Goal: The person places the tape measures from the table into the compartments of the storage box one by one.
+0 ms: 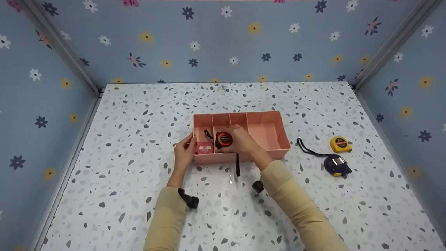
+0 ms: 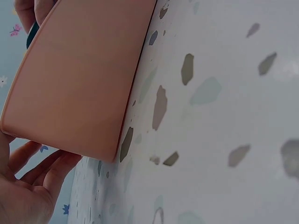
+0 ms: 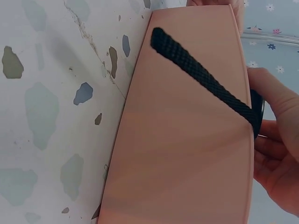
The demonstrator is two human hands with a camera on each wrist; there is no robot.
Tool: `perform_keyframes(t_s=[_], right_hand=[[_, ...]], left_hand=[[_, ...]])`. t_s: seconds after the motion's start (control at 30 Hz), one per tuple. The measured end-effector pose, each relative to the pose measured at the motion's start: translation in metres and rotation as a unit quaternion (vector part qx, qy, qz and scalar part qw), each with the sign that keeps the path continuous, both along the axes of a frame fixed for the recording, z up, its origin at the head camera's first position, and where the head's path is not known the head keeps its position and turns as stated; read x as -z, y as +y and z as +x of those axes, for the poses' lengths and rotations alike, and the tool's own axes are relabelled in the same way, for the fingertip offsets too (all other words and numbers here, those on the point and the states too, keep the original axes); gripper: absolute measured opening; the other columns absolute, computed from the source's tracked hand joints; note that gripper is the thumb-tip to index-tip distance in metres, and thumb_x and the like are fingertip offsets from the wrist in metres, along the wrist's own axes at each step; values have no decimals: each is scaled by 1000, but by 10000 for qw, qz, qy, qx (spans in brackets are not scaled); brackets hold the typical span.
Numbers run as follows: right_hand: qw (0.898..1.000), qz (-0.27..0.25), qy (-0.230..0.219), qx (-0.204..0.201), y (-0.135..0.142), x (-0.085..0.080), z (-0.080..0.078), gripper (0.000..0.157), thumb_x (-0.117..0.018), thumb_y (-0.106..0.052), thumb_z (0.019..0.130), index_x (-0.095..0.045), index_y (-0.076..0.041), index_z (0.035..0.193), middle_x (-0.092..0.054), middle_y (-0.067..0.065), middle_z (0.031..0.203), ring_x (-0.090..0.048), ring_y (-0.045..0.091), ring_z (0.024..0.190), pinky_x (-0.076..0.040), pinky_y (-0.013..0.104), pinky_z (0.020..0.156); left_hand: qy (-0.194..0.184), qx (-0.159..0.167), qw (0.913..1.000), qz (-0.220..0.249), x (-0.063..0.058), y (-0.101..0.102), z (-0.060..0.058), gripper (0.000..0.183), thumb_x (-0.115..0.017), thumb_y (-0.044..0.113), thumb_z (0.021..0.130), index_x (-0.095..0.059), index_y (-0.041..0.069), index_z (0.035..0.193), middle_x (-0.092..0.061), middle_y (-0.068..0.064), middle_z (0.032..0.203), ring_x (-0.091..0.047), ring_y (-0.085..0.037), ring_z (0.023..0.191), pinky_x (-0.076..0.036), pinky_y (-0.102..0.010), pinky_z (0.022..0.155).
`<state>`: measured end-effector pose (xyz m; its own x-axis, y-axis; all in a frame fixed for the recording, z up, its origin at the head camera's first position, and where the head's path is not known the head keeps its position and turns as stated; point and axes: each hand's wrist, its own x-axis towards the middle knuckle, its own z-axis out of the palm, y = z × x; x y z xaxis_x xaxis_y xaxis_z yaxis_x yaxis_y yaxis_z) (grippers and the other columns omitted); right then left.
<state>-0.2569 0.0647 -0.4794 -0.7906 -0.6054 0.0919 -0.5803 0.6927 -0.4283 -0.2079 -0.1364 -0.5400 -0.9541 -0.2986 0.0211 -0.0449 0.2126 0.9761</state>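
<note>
A pink divided storage box (image 1: 268, 136) sits mid-table. My right hand (image 1: 244, 141) grips a black tape measure (image 1: 223, 139) with an orange ring, over the second compartment from the left. Its black wrist strap (image 3: 201, 72) hangs down outside the front wall. My left hand (image 1: 184, 151) holds the box's left end at the rim; in the left wrist view, its fingers (image 2: 58, 170) lie against the end wall. A red tape measure (image 1: 204, 147) lies in the leftmost compartment, with a black strap (image 1: 208, 135) near the divider. The front wall hides the box's inside in both wrist views.
Right of the box, a yellow tape measure (image 1: 340, 144) and a dark blue one (image 1: 337, 165) with a looped strap (image 1: 306, 149) lie on the speckled table (image 1: 139, 139). Flower-patterned panels (image 1: 223, 42) close in the back and sides.
</note>
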Motion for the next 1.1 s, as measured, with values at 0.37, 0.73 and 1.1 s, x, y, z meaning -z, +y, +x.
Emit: perform_keyframes(t_s=[0.37, 0.73, 1.1], right_hand=[[9998, 79, 63, -152, -3, 1, -2, 62, -79, -40, 60, -60, -5, 108, -60, 5, 93, -46, 18, 85, -41, 29, 73], [9988, -47, 196, -438, -4, 6, -9, 58, -80, -38, 60, -64, -3, 103, -63, 5, 95, -47, 19, 88, -40, 31, 78], [9933, -233, 541, -991, -3, 19, -20, 52, -80, -36, 59, -65, -3, 96, -64, 3, 92, -53, 18, 86, -33, 31, 85]], left_hand=[[90, -28, 10000, 3, 2, -1, -1, 35, -51, 21, 91, -54, 3, 121, -58, -14, 114, -57, -27, 92, -45, -33, 75], [255, -44, 9996, 65, 2, -1, -1, 32, -53, 15, 89, -55, 2, 119, -59, -15, 110, -58, -30, 88, -45, -24, 66], [70, 8, 10000, 25, 2, -1, -1, 35, -51, 20, 91, -53, 4, 122, -58, -11, 113, -57, -26, 92, -44, -30, 75]])
